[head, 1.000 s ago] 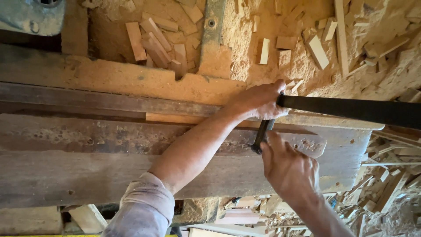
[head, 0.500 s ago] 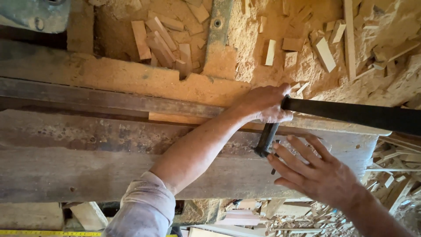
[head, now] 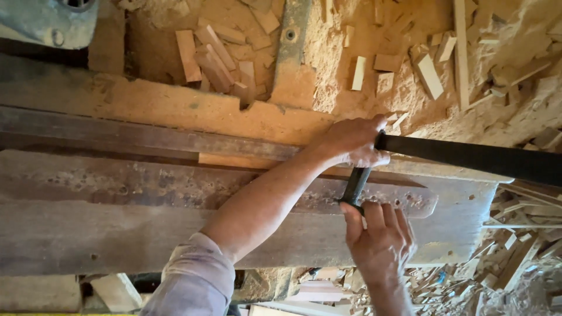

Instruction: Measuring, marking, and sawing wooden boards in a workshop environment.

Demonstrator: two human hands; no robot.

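My left hand (head: pixel 352 141) is closed around the near end of a long black bar (head: pixel 486 159) that runs off to the right over the wooden bench (head: pixel 117 234). A short dark handle (head: pixel 355 187) hangs down from the bar below that hand. My right hand (head: pixel 380 240) is just under it, thumb and fingertips pinching the handle's lower end. A dark metal rail (head: pixel 117 131) runs along the bench toward my left hand. My left forearm crosses the bench diagonally, with a pale sleeve at the bottom.
Sawdust and several short wood offcuts (head: pixel 216 52) lie beyond the bench. A grey metal plate (head: pixel 290 41) stands upright there, and a grey machine part (head: pixel 47 23) fills the top left corner. More wood scraps (head: pixel 515 257) pile up at the lower right.
My right hand opened wide away from the handle half a second ago, and has now come back up to pinch its lower end. The left hand has stayed on the bar.
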